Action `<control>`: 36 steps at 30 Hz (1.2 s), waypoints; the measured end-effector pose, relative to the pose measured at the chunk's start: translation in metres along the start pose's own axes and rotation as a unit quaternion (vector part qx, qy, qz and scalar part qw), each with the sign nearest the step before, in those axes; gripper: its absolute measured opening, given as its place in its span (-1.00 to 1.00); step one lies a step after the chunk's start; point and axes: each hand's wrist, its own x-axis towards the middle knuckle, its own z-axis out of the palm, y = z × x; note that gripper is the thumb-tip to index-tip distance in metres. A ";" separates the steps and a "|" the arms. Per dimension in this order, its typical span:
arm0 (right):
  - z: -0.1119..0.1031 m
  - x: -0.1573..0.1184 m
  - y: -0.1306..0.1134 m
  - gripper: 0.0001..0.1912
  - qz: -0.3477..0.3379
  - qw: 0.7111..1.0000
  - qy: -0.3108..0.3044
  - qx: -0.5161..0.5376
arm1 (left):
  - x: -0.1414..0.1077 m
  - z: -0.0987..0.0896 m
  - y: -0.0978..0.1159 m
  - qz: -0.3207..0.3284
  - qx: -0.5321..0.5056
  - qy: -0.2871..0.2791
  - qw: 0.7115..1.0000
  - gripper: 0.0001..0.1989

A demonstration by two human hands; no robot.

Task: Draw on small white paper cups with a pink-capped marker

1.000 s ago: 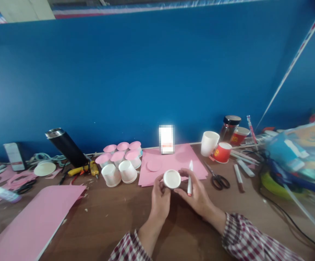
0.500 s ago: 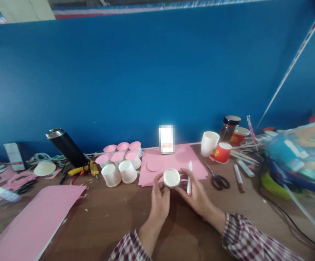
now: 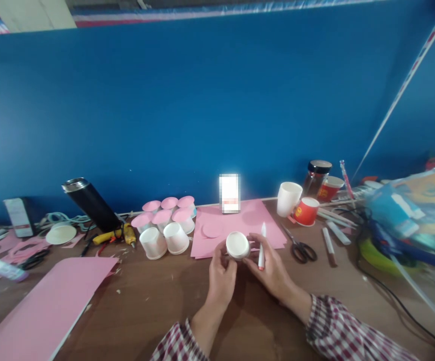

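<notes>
Between my hands is a white paper cup [image 3: 237, 244], its round pale end facing up. My left hand [image 3: 222, 275] grips the cup's left side, with the thumb at its near edge. Fingers of my right hand [image 3: 272, 271] touch the right side, and a white marker [image 3: 261, 253] with a red end is held in that same hand. Just beyond the cup, a pink paper circle [image 3: 212, 230] lies on pink sheets [image 3: 240, 220]. Two white cups [image 3: 176, 238] stand upside down left of the sheets, in front of several cups topped with pink circles [image 3: 162, 217].
Scissors [image 3: 303, 251], a red cup [image 3: 306, 211], a white cup [image 3: 289, 199] and a lidded jar [image 3: 317, 179] are at the right. Leftward are a black flask [image 3: 91, 205], a yellow glue gun [image 3: 129, 234] and a large pink sheet [image 3: 52, 306]. A blue panel [image 3: 217, 110] rises behind.
The cup has tilted very slightly between my hands, and my left fingers have shifted a little around it. The marker remains in my right hand.
</notes>
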 end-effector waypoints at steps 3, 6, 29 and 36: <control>-0.001 0.000 0.000 -0.53 -0.002 1.000 0.004 -0.011 | 0.000 0.000 -0.001 -0.001 -0.014 -0.012 1.000 -0.57; -0.001 0.000 0.002 -0.52 0.001 1.000 0.001 -0.014 | 0.002 0.000 -0.004 0.000 -0.030 -0.010 0.999 -0.57; -0.004 0.000 -0.010 -0.59 -0.017 0.999 0.011 -0.033 | -0.002 -0.001 0.003 0.039 0.059 -0.012 0.997 -0.43; -0.003 -0.001 -0.010 -0.59 -0.010 1.000 0.003 -0.021 | -0.003 -0.001 0.006 0.047 0.126 -0.010 0.991 -0.48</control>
